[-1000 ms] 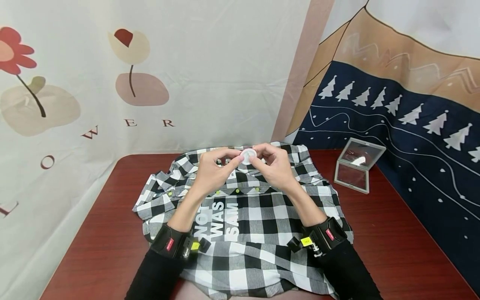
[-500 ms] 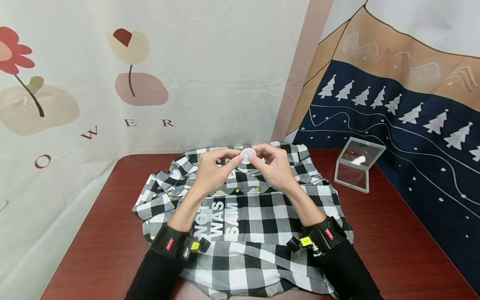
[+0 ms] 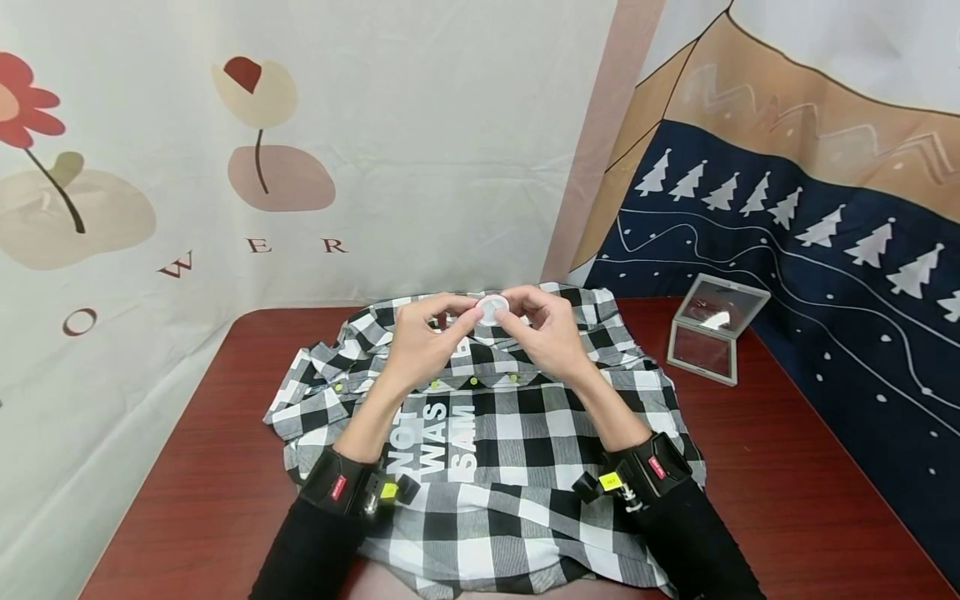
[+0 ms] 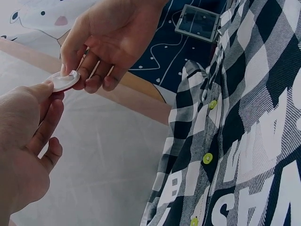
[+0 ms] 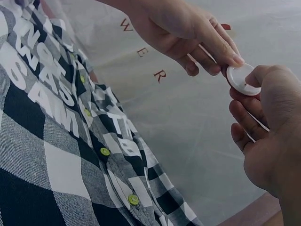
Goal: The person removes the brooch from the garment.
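Observation:
Both hands hold a small round white disc [image 3: 492, 310] with a red underside, raised above the far part of a black-and-white checked shirt [image 3: 540, 421]. My left hand [image 3: 420, 340] pinches its left edge between thumb and forefinger. From the other side my right hand [image 3: 552, 335] grips it, with the thumb pressed on the white face, as the right wrist view shows. The other fingers of both hands curl loosely below. White letters and a row of yellow-green buttons [image 5: 133, 199] run across the shirt, which lies spread out. Most of the disc's red side is hidden.
A hinged clear case [image 3: 716, 325] stands with its lid up at the right rear of the red-brown table [image 3: 780, 467]. Behind the table hang a pale printed cloth [image 3: 420, 125] and a dark blue one [image 3: 750, 250] with white trees.

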Available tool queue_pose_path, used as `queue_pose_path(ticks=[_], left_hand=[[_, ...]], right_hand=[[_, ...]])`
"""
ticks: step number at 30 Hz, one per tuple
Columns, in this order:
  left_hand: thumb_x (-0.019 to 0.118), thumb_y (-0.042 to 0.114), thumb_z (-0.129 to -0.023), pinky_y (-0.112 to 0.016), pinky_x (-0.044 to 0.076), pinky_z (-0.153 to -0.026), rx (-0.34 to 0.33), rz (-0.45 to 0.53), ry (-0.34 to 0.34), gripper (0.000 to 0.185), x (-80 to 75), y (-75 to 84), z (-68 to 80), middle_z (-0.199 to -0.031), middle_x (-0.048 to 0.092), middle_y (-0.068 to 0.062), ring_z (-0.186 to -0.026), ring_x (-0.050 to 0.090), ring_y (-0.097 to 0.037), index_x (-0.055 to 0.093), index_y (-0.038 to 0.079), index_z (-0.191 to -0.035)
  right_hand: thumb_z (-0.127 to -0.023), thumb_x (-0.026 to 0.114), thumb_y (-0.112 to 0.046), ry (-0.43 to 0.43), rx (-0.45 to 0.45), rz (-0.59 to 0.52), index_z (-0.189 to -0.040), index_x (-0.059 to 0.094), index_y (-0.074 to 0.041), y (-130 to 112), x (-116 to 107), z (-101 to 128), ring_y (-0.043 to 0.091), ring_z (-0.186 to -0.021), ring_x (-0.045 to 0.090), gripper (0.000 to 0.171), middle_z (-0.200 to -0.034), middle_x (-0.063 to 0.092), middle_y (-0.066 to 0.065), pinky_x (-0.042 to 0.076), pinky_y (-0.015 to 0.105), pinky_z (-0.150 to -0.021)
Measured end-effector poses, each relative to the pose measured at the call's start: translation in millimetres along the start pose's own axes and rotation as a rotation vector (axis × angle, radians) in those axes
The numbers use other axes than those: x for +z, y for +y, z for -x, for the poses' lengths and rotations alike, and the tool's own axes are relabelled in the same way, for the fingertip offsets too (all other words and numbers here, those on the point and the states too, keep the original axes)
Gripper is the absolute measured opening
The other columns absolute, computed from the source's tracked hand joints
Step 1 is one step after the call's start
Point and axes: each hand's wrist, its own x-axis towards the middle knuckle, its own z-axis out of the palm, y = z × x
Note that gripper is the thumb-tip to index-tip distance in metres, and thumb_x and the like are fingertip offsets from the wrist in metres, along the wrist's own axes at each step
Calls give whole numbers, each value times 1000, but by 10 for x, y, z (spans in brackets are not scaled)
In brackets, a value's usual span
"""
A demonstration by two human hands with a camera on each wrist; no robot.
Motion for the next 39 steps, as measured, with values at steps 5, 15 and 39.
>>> queue_pose_path(ticks=[5, 15, 39], left_hand=[[86, 11, -102, -35, 49, -70, 81, -28, 38, 12, -13, -24, -15, -95, 86, -7, -77, 65, -10, 90, 10, -114], [88, 3, -97, -40, 62, -75, 267, -119, 27, 15, -29, -72, -34, -103, 88, -13, -86, 79, -26, 90, 5, -112], [86, 2, -98, -45, 67, -90, 324, -199, -34, 25, -35, -90, -34, -113, 87, -14, -101, 83, -31, 86, 2, -123]], right_hand=[[-108, 69, -1, -25, 86, -30, -130, 74, 8, 1, -28, -9, 17, -98, 77, 24, -111, 81, -5, 66, 25, -92], [-116, 55, -7, -153, 293, -339, -127, 76, 1, 16, -53, -25, 21, -109, 75, 25, -124, 73, 6, 66, 31, -99], [-114, 56, -6, -252, 300, -366, -127, 76, 2, 26, -109, -36, 17, -110, 78, 25, -119, 82, 1, 65, 36, -100]])
